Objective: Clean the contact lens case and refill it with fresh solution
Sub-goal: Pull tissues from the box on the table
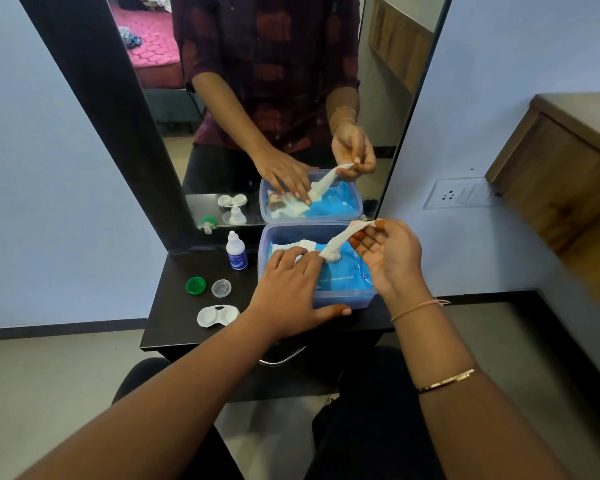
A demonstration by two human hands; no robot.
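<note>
Lens case (218, 315) white, uncapped | left hand (288, 285) flat on wipe pack (343, 277) | right hand (385, 258) pinches wipe (340, 239)

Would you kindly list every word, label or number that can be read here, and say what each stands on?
"WET WIPE": faint white print on the blue wipes pack in the plastic box; the letters before and after it are blurred.
Solution bottle: its blue label carries print too small to read.
Clear cap: any marking is too blurred to read.
Nothing else shows legible text.
</note>
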